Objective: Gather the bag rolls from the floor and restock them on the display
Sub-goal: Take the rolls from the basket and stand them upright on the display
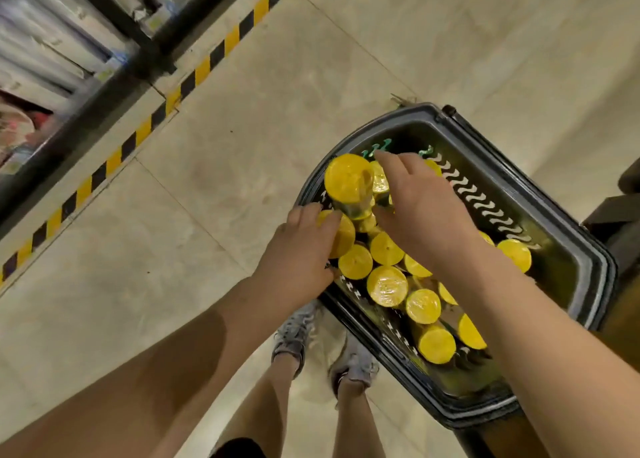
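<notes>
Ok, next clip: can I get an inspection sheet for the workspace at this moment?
Surface: pale tiled floor with a yellow-and-black striped line.
Job's things: yellow-ended bag rolls packed in a dark basket; one raised roll stands above the rest.
Clutter: nothing seen.
Hands: left hand has its fingers curled over a roll at the basket's edge, grip unclear; right hand stretches over the rolls.
Cables: nothing seen.
Surroundings: blurred shelving upper left; the person's shoes beside the basket.
</notes>
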`<state>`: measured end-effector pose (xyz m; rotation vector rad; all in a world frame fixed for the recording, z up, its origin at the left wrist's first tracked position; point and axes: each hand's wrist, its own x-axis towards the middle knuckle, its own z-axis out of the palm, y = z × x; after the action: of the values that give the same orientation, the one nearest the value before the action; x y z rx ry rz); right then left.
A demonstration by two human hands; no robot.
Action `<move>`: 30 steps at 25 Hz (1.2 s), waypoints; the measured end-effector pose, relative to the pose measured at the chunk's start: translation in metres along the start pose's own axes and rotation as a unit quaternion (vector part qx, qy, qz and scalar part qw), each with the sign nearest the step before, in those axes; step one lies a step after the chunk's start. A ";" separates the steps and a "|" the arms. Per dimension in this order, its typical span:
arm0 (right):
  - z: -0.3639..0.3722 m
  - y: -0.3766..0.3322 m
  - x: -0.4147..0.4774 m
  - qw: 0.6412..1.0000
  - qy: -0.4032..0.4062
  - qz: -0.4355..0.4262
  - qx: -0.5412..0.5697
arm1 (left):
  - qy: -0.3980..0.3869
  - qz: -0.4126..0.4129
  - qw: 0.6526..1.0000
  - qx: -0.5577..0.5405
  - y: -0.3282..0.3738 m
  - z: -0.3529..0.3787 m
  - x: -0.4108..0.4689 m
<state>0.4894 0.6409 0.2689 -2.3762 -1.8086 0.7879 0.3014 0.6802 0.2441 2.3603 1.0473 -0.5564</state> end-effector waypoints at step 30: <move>-0.456 -0.067 -0.343 0.881 0.388 -0.027 0.269 | 0.268 0.336 0.865 -0.258 0.204 -0.467 -0.262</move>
<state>0.5599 0.4661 0.8111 -1.8519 -1.1243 0.2025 0.3709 0.6865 0.8127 2.1962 0.4044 0.6006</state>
